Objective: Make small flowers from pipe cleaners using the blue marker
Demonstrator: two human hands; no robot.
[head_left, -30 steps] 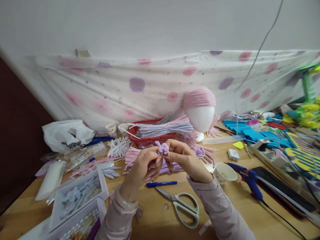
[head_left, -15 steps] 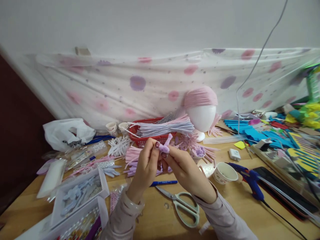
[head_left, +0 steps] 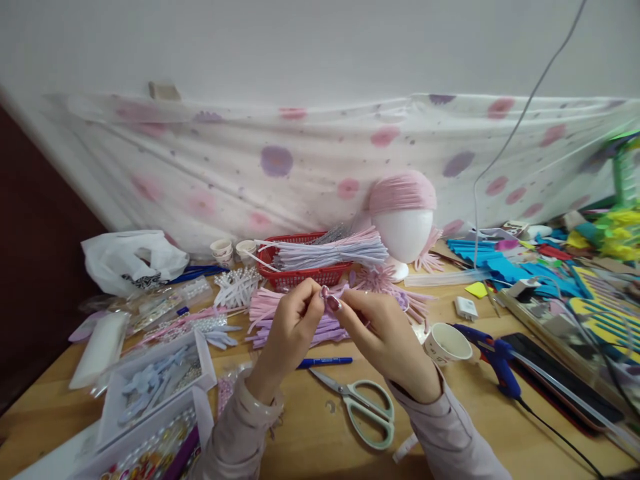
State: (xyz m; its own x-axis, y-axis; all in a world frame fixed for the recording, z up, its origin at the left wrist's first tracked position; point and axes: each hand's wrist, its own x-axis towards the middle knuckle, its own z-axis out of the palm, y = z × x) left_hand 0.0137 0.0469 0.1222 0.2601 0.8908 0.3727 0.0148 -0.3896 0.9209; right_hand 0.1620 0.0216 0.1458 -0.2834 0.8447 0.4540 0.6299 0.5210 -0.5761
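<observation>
My left hand (head_left: 294, 328) and my right hand (head_left: 393, 333) meet above the middle of the table, thumbs and fingertips pinched together. Between them is a small lilac pipe cleaner piece (head_left: 339, 291), mostly covered by the fingers. Behind and below the hands lie bundles of purple pipe cleaners (head_left: 327, 333) and pink pipe cleaners (head_left: 263, 306). A blue pen (head_left: 325, 363) and scissors with pale handles (head_left: 369, 413) rest on the table under the wrists.
A red basket (head_left: 305, 275) holds more pipe cleaners, beside a white foam head (head_left: 404, 230) in a pink wrap. At right are a paper cup (head_left: 449, 344), a blue glue gun (head_left: 500, 363) and a black phone (head_left: 555, 383). White boxes (head_left: 207, 367) of parts stand left.
The lilac piece stuck up from my fingers before; now it is turned down and largely hidden. My fingertips are closer together, and the view has shifted slightly.
</observation>
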